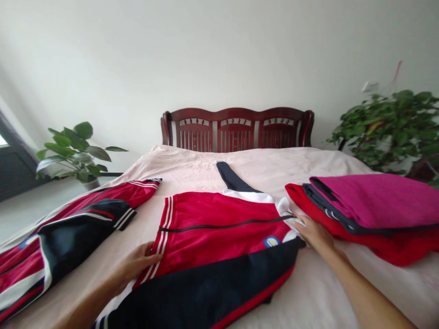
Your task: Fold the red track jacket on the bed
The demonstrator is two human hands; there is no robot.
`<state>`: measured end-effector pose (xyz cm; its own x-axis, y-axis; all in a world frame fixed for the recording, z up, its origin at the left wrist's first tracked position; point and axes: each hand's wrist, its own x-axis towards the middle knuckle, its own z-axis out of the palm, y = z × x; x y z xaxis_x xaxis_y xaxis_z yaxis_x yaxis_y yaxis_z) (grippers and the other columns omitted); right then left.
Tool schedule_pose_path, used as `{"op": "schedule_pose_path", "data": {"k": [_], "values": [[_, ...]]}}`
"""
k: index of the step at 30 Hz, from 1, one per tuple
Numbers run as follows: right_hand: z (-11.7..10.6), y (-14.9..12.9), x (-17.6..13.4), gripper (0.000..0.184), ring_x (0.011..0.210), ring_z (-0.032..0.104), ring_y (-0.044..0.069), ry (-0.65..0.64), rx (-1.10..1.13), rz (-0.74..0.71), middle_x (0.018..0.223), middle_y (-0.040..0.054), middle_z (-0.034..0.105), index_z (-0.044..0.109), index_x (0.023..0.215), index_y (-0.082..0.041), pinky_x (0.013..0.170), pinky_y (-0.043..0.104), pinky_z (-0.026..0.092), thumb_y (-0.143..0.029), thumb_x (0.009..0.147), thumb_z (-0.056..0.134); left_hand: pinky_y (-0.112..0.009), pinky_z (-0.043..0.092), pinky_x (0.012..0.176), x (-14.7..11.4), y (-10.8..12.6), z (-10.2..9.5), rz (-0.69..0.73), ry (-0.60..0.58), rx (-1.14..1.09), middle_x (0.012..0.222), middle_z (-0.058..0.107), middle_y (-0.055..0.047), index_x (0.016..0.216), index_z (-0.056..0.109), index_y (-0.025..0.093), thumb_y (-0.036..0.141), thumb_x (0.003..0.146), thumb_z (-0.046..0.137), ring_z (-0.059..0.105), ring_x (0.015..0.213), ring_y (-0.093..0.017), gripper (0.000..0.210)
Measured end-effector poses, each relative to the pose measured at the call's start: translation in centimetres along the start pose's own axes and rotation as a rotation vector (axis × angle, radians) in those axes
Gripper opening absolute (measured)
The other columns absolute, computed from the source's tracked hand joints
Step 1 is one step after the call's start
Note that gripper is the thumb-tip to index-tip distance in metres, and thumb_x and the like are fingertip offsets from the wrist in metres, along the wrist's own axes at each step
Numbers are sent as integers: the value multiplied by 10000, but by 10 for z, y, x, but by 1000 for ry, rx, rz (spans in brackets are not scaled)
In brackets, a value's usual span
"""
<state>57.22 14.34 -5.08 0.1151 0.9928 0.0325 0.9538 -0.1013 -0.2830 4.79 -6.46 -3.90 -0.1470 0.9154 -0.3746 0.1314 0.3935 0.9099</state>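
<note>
Bed (pixel 192 171) with a pale pink sheet, seen from its foot end, dark red wooden headboard (pixel 237 128) at the far edge against a white wall. No boxes, baskets or other containers among the clothes; only one plant pot (pixel 89 184), barely visible under the left plant.

Red tracksuit jacket (pixel 219 228) spread flat across the middle of the bed, zip running sideways, white collar toward the right, white stripes along its left side, a round badge near the right. Navy sleeve or panel (pixel 206 292) folded across its near part, toward the foot edge. Another navy piece (pixel 231 178) trailing up toward the headboard.

Left hand (pixel 139 265) lying flat, fingers spread, on the striped left edge of the jacket. Right hand (pixel 313 234) open, fingertips pressing the white collar at the jacket's right end. Hands well apart, neither one closed around cloth.

Second red and navy garment (pixel 68 233), same stripes, lying loose along the left edge of the bed, apart from the first.

Stack of folded clothes (pixel 370 214) by the right edge, just beside the right hand: three layers, magenta on top, a thin dark one between, red beneath.

Two leafy plants: one (pixel 73 153) beyond the left edge, one (pixel 391 125) beyond the right.
</note>
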Motion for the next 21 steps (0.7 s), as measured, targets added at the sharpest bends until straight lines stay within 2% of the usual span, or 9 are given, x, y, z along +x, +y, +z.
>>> {"op": "schedule_pose_path", "data": {"k": [4,6,8,11,13,15,17,19,21], "values": [[-10,5,-28,444,991,673,329,79,-78,-23,1125,170,710,630,1275,-165,758,385,498,-347,914,445,-371,580,840,3,-7,3,90,163,213,957,777,-76,950,649,177,514,638,756,730,955,-295,472],[-11,-2,-49,449,1082,633,339,208,-102,-153,1199,170,679,624,1289,-171,856,431,492,-254,883,451,-372,559,901,1,-12,2,72,228,289,1096,759,-102,1048,644,171,524,647,728,701,1064,-309,541],[-9,-13,-73,494,1175,588,310,285,-59,-396,1265,125,658,640,1278,-208,982,451,455,-159,826,449,-379,518,983,-4,-17,0,46,248,334,1264,694,-146,1178,613,145,533,626,727,653,1170,-324,685],[-2,-34,-109,705,1288,510,256,156,31,-744,1332,49,633,611,1325,-254,1116,439,372,-67,659,478,-407,433,1090,-11,-28,-3,68,275,427,1378,607,-207,1252,579,88,507,579,738,581,1266,-355,808],[2,-45,-130,819,1293,498,259,54,23,-849,1347,31,621,581,1356,-276,1145,476,333,-46,576,480,-405,413,1109,-14,-34,-4,117,303,448,1382,610,-184,1233,595,109,481,599,715,555,1296,-351,745],[2,-49,-144,755,1223,539,255,29,6,-890,1263,27,659,649,1245,-285,1146,500,320,-27,560,467,-382,462,1058,-16,-39,-6,137,322,404,1337,652,-139,1190,615,151,455,629,691,575,1276,-333,643],[-1,-44,-153,613,1129,577,246,60,10,-910,1107,27,697,708,1047,-272,1141,506,318,-11,556,452,-358,541,921,-19,-45,-8,113,299,337,1229,708,-118,1174,605,166,432,646,677,644,1175,-316,596],[-4,-31,-157,515,1055,597,243,79,25,-910,973,27,697,701,900,-257,1120,500,345,-6,533,440,-331,570,721,-23,-50,-12,70,240,296,1072,746,-99,1192,570,164,427,662,658,716,973,-288,598],[-6,-16,-161,487,994,612,242,44,52,-878,903,28,685,681,846,-252,1044,474,423,-11,506,430,-307,520,547,-26,-55,-17,22,181,322,881,738,-62,1232,522,148,418,693,618,714,733,-253,610]]}}
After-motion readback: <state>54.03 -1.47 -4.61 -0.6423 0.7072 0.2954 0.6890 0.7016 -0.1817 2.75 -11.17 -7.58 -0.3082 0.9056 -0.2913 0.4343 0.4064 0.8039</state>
